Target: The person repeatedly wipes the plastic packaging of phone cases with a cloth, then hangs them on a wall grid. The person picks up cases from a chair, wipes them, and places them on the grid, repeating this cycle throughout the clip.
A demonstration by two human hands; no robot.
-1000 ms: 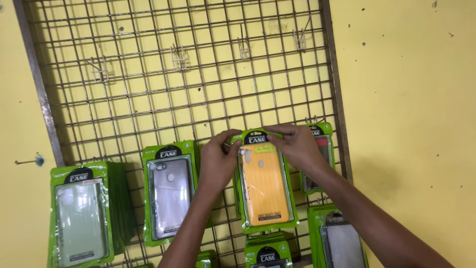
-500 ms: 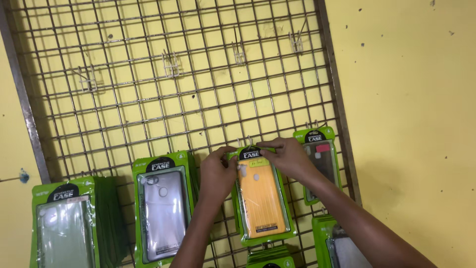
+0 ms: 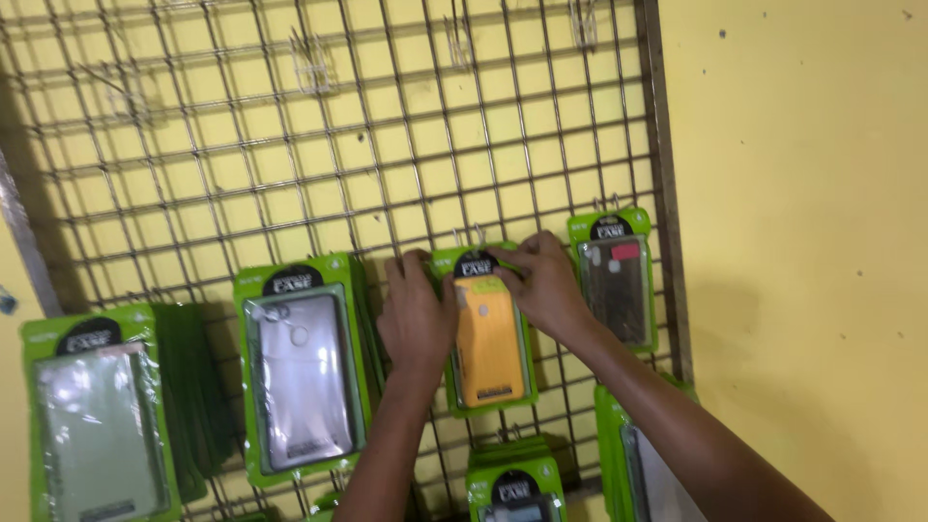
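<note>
A green pack with an orange phone case point(image 3: 488, 338) hangs on a wire grid panel point(image 3: 319, 155) against a yellow wall. My left hand point(image 3: 416, 314) grips the pack's left edge near the top. My right hand point(image 3: 543, 280) holds its top right corner, just under a metal hook point(image 3: 467, 235). To the left hangs a stack of green packs with a silver case point(image 3: 302, 367) in front. To the right hangs a pack with a dark clear case point(image 3: 615, 280).
A stack of packs with a pale green case point(image 3: 97, 425) hangs at far left. More green packs hang below, one under the orange case point(image 3: 514, 483) and one by my right forearm point(image 3: 619, 454). Empty hooks point(image 3: 311, 63) stick out of the upper grid.
The view has shifted, so the grid and packs sit lower and further left in the picture. Both hands stay on the orange case pack at the hook.
</note>
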